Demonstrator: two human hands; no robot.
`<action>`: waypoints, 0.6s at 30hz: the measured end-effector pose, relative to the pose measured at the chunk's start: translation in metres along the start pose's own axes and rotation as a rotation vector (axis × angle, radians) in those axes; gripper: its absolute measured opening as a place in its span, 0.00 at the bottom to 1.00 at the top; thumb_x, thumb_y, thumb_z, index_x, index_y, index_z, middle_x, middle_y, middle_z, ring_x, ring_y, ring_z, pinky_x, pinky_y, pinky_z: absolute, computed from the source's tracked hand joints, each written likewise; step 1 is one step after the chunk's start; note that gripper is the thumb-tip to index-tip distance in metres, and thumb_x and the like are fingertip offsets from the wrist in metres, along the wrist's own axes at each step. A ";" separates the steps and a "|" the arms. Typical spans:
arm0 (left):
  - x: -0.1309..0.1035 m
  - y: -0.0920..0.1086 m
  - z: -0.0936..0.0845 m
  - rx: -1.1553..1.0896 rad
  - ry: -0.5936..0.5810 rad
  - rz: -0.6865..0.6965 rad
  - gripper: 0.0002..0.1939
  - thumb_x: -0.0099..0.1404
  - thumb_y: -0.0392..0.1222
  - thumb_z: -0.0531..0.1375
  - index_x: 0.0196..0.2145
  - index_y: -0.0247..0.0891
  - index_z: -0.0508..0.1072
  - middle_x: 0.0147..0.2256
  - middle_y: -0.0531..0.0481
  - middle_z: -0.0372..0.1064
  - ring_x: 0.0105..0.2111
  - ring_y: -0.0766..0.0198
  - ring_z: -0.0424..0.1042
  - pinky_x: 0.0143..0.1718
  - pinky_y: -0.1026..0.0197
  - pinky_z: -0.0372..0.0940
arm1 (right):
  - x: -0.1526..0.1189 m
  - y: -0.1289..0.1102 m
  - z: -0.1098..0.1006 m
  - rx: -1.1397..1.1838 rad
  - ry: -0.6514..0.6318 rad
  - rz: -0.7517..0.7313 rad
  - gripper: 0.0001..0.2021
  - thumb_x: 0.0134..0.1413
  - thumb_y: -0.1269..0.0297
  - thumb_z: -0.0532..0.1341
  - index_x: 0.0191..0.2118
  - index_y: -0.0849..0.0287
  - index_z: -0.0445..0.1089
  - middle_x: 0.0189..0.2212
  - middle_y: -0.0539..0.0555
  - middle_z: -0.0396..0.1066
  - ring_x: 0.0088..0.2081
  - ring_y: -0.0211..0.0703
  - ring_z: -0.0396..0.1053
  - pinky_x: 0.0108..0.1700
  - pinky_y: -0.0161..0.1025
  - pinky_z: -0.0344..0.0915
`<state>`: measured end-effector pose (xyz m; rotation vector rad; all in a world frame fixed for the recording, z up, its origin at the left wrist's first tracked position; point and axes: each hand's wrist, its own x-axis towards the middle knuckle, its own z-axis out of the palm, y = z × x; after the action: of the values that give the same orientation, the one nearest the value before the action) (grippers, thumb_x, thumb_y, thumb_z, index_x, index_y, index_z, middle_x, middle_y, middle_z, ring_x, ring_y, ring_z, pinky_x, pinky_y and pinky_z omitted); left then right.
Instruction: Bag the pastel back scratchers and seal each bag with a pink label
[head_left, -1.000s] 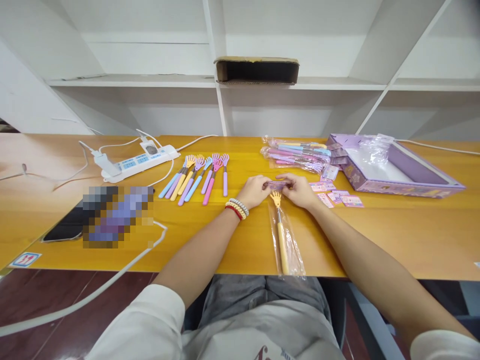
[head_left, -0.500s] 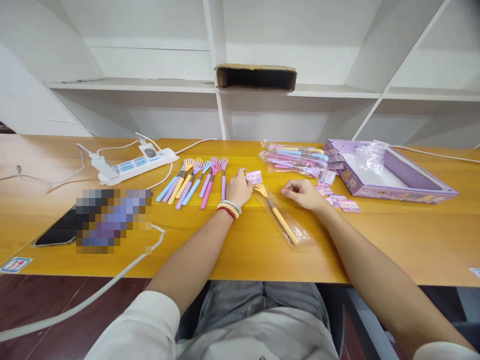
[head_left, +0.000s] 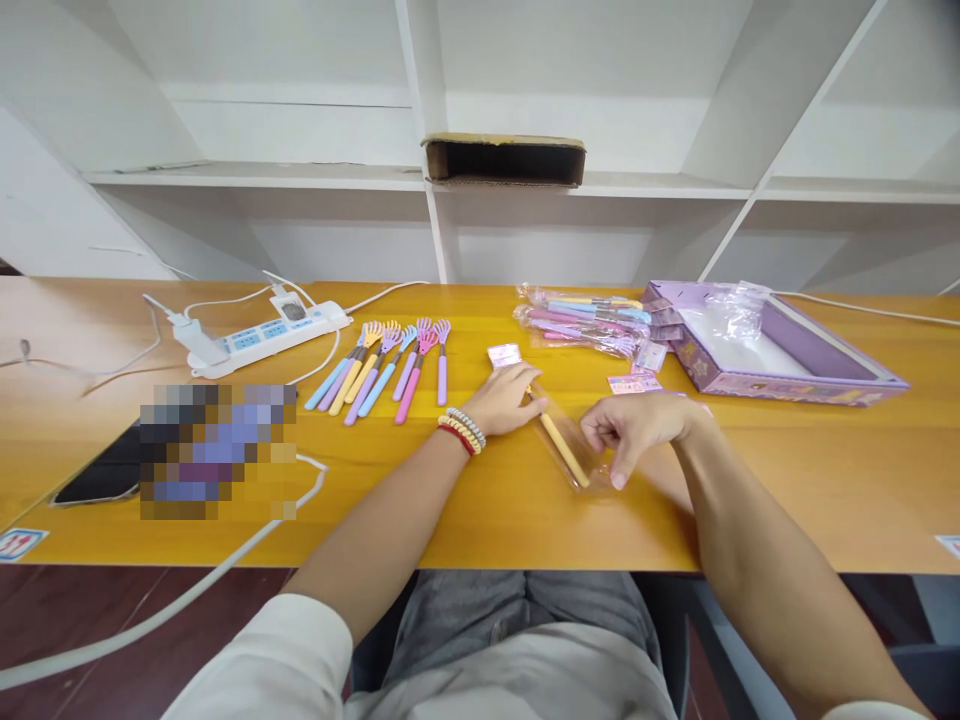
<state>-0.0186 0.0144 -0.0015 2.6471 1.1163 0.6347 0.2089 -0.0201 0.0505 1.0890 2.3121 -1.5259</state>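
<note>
- On the left of the work area, loose claw tools (head_left: 375, 372) lie in a row on the desk (head_left: 495, 525), heads pointing away from the person. Leave this row undisturbed.
- At centre, the left hand (head_left: 510, 400) covers the head end of the bagged tool. Its fingers lie low and extended; whether they grip or only press cannot be told. Apply light, even pressure here to avoid bending the prongs.
- Just beyond these fingers, a printed card (head_left: 503, 355) lies on the desk. Avoid dragging or creasing it.
- Between the hands, the yellow-handled tool (head_left: 564, 449) lies diagonally, with clear film (head_left: 573, 437) around its handle. Smooth the film along the handle, without stretching it.
- To the right, the right hand (head_left: 636, 428) is beside the film's near end, thumb and curled fingers apart; film contact is unclear. Pinch film only, not the handle.
- Farther right, more cards (head_left: 634, 384) lie near the purple box (head_left: 806, 390). Hold the wrist above them.
</note>
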 end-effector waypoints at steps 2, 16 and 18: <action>0.001 -0.005 0.001 0.011 0.012 -0.026 0.21 0.62 0.46 0.50 0.50 0.34 0.63 0.52 0.43 0.60 0.55 0.58 0.56 0.58 0.54 0.49 | 0.004 -0.007 0.005 -0.086 0.013 0.040 0.23 0.25 0.53 0.70 0.27 0.62 0.65 0.18 0.43 0.61 0.20 0.28 0.52 0.21 0.31 0.46; 0.003 -0.013 0.001 -0.050 -0.021 -0.079 0.23 0.61 0.45 0.51 0.53 0.33 0.61 0.54 0.42 0.58 0.57 0.58 0.54 0.58 0.54 0.48 | 0.021 -0.008 0.014 0.002 0.122 -0.118 0.11 0.42 0.61 0.62 0.30 0.63 0.75 0.24 0.52 0.73 0.25 0.36 0.66 0.28 0.31 0.60; 0.002 -0.013 0.001 -0.060 -0.032 -0.062 0.23 0.61 0.45 0.51 0.53 0.33 0.61 0.55 0.42 0.58 0.57 0.57 0.53 0.59 0.54 0.48 | 0.025 -0.008 0.015 0.030 0.110 -0.138 0.11 0.43 0.61 0.61 0.28 0.64 0.74 0.25 0.52 0.72 0.25 0.36 0.67 0.29 0.32 0.61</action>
<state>-0.0249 0.0248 -0.0063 2.5527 1.1479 0.6014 0.1820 -0.0230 0.0367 1.0659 2.4927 -1.5911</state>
